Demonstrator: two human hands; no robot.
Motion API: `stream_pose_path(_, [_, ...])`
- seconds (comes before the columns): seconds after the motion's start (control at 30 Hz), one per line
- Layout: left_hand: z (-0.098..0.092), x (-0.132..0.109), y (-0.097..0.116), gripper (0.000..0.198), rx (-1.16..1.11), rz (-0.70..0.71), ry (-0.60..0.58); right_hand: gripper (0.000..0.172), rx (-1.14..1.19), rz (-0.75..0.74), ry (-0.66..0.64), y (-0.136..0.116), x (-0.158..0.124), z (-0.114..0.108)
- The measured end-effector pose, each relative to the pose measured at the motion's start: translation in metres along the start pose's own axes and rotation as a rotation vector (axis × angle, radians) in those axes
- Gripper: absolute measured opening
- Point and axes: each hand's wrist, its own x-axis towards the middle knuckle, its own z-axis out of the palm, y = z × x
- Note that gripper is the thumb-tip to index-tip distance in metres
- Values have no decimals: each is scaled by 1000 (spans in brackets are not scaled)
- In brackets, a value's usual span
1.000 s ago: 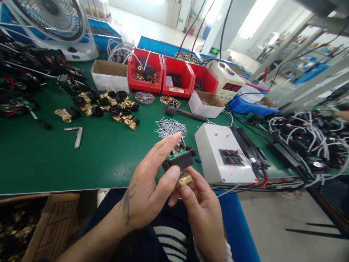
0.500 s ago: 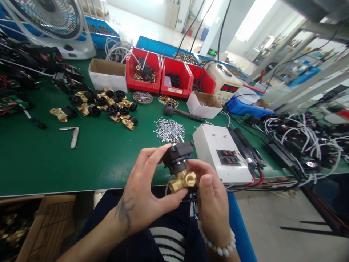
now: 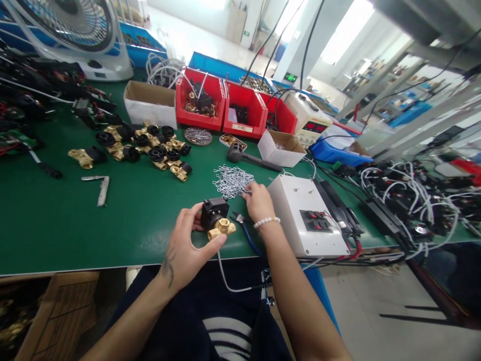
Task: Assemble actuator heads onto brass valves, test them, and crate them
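Note:
My left hand (image 3: 190,235) is closed around a brass valve (image 3: 222,228) with a black actuator box (image 3: 214,210) on top, at the table's front edge. A white cable (image 3: 225,281) hangs from it down to my lap. At the right edge of a pile of small silver wire clips (image 3: 231,180), my right hand (image 3: 258,200) has its fingers drawn together. What its fingertips pinch is hidden. Blue-handled cutters (image 3: 246,233) lie between my two hands.
A grey control box (image 3: 306,215) stands right of my right arm. Behind the clips lie a black mallet (image 3: 255,158) and a white carton (image 3: 281,148). Brass valve bodies (image 3: 150,145) cluster at left, near red bins (image 3: 201,98) and a folded utility knife (image 3: 101,188).
My right hand has left the valve and reached forward to the clip pile. My left hand has moved the valve left, turning it, and the cutters have come into view.

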Motion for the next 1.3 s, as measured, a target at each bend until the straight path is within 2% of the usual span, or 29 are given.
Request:
stream_pose_path(0.13, [-1, 0, 1, 60, -1, -6, -11, 11, -20, 8, -24, 6, 9, 2])
stream_pose_path(0.3, [-1, 0, 3, 61, 18, -13, -20, 10, 48, 6, 29, 9, 3, -8])
stream_pose_path(0.53, [-2, 0, 5, 61, 53, -6, -28, 17, 247, 16, 139, 8, 0, -10])
stream_pose_path(0.7, [-2, 1, 7, 61, 49, -6, -31, 12, 461, -9, 161, 6, -2, -10])
stream_pose_path(0.83, [-1, 0, 8, 61, 36, 22, -5, 11, 634, -39, 96, -3, -18, -20])
stream_pose_path(1.03, [0, -6, 21, 63, 143, 112, 33, 11, 914, -101, -109, -18, -65, -51])
stream_pose_path(1.17, [-2, -10, 35, 68, 211, 206, 40, 10, 882, -155, -209, -26, -89, -71])
stream_pose_path(1.3, [-3, -12, 45, 69, 236, 264, 32, 6, 699, -235, -153, -33, -100, -83])
